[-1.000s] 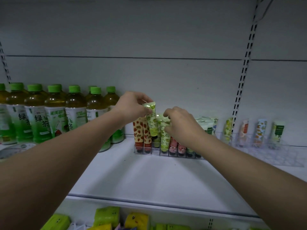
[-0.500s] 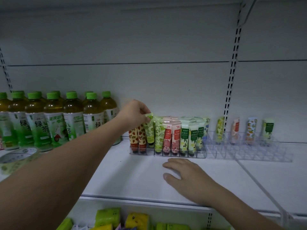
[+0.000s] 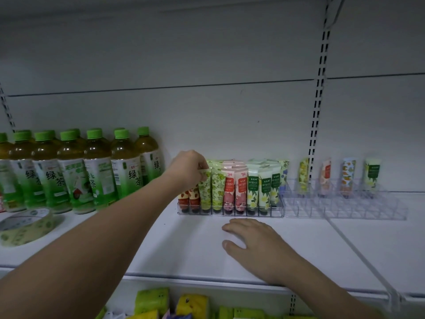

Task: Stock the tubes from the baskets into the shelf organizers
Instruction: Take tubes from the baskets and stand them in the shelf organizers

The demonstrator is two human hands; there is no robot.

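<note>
Left hand (image 3: pixel 187 168): fingers pinch the top of a green-patterned tube (image 3: pixel 204 188) in the clear organizer (image 3: pixel 230 211).
Right hand (image 3: pixel 250 241): flat, fingers spread on the shelf (image 3: pixel 184 245).

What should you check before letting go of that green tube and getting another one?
1. Left hand pinches the top of the green patterned tube: ok.
2. Tube stands upright, cap down, in the clear plastic organizer: ok.
3. Cap fully down in its slot: cannot tell.
4. Neighbouring pink flowered tubes upright: ok.
5. Right hand rests flat on the white shelf, holding nothing: ok.
6. Free slots in the second clear organizer: ok.
</note>
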